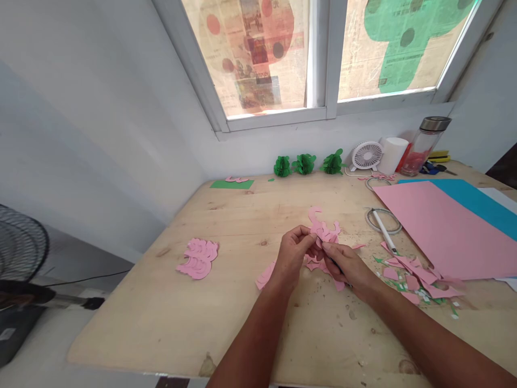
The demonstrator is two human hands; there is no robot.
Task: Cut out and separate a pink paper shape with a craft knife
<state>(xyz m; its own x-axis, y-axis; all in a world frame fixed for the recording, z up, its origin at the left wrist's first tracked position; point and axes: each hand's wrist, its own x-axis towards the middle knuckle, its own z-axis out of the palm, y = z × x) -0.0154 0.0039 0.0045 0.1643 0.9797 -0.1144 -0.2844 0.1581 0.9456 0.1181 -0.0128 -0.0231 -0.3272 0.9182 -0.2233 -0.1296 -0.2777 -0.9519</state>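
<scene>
My left hand (294,249) pinches a curly pink paper cutout (332,235) over the middle of the table. Close beside it, my right hand (352,265) is closed around a slim dark tool (346,282), its tip at the paper between my fingers. The tool's exact kind is hard to make out. Beneath and around both hands lie more pink paper pieces (265,275), partly covered by my hands. Off to the left rests a stack of scalloped pink cutouts (197,260).
Pink and green scraps (416,275) litter the right side, near a white pen (383,230) and wire coil (398,226). Large pink sheets (452,226) overlap a blue sheet (476,199). Green paper figures (304,164), a small fan (367,156) and a glass bottle (424,148) stand behind.
</scene>
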